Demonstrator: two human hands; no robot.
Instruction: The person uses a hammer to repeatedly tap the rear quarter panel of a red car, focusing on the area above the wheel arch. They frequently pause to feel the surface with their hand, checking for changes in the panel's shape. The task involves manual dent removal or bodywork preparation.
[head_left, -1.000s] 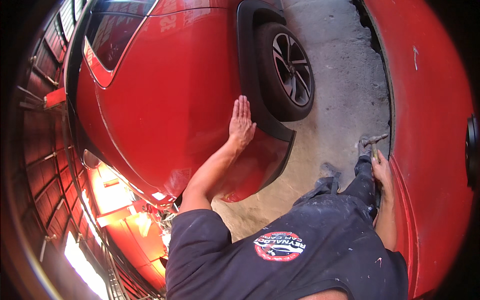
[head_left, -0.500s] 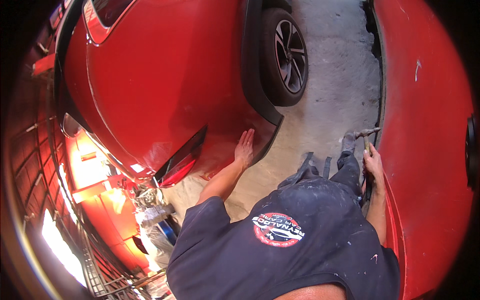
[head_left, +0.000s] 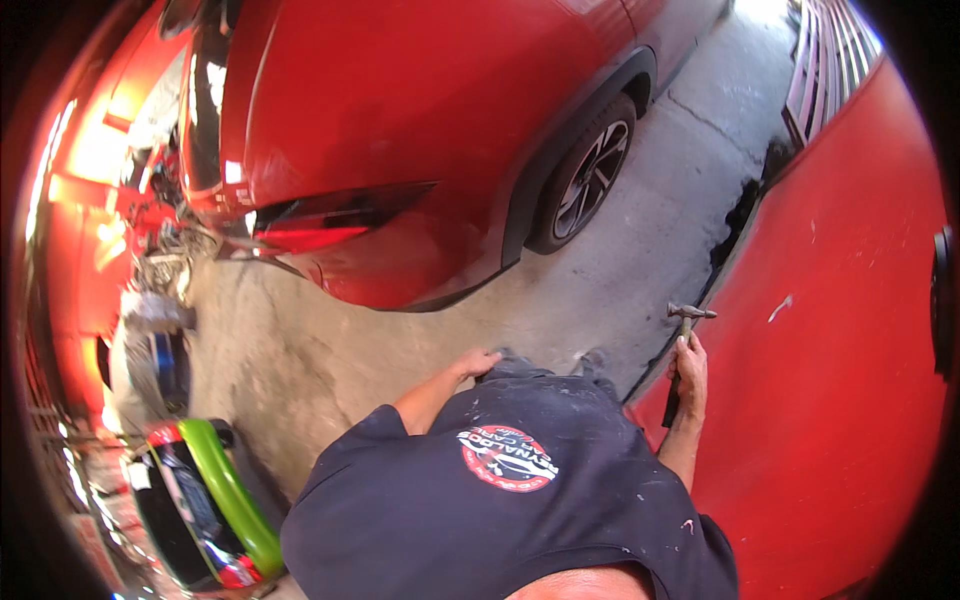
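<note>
My right hand point(head_left: 690, 372) is closed round the handle of a hammer point(head_left: 692, 312), whose metal head points up beside the red painted wall point(head_left: 810, 380). In front of my body, near my legs, is my left hand point(head_left: 478, 362). It is off the car, and its fingers are too blurred and hidden to read. Ahead stands a red car point(head_left: 400, 120), with its tail light point(head_left: 330, 222) and rear bumper point(head_left: 400, 285) toward me. Its rear wheel point(head_left: 590, 180) shows under a black arch trim.
Concrete floor point(head_left: 300, 340) runs between me and the car and along its right side. A green car point(head_left: 235, 500) is at the lower left. Piled parts point(head_left: 165, 265) lie behind it by the left wall. A slatted metal gate point(head_left: 835, 60) stands at the far right.
My left hand has come off the red car's rear corner and back toward my body. My view has turned left, bringing the green car into sight. The hammer remains in my right hand.
</note>
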